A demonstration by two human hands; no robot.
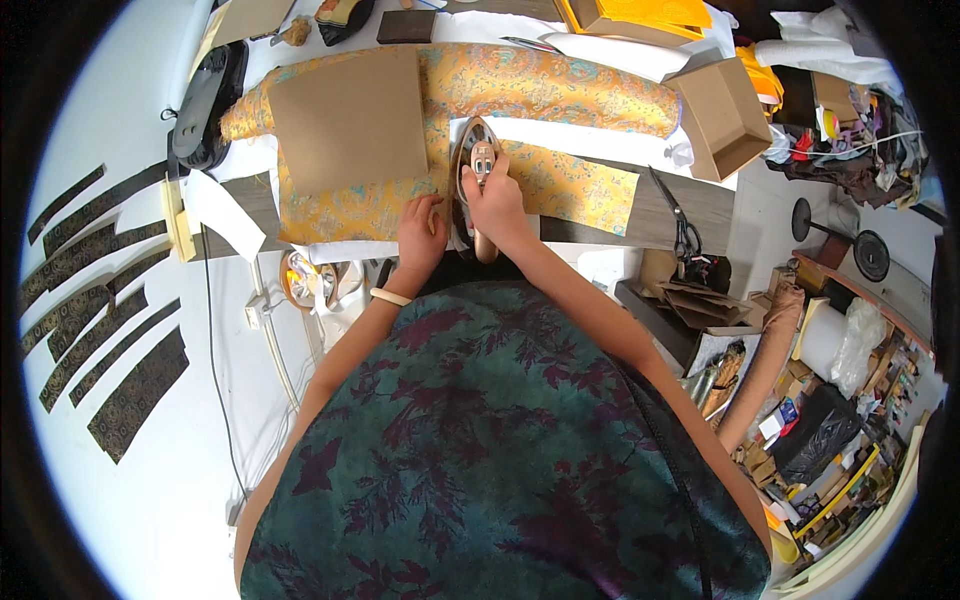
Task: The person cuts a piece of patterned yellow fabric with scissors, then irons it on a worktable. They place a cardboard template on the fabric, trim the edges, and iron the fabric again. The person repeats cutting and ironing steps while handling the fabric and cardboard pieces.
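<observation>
An electric iron [482, 152] with a pointed tip stands over yellow-gold patterned fabric [580, 192] at the middle of the table. My right hand [500, 210] is wrapped round its handle, and the tip points away from me. Beside the iron, on its left, my left hand [424, 238] rests at the fabric's near edge with loosely bent fingers and holds nothing I can see. A flat brown cardboard sheet [350, 120] covers part of the fabric on the left. Behind the iron stretches a long bundle of the same gold brocade [530, 82]. Under the iron, the fabric is hidden.
Black-handled scissors [680, 220] lie at the table's right end. An open cardboard box [728, 120] stands at the back right. A white paper piece [225, 212] lies at the left end, near a hanging cord [212, 330]. Dark patterned strips [138, 395] hang on the left wall.
</observation>
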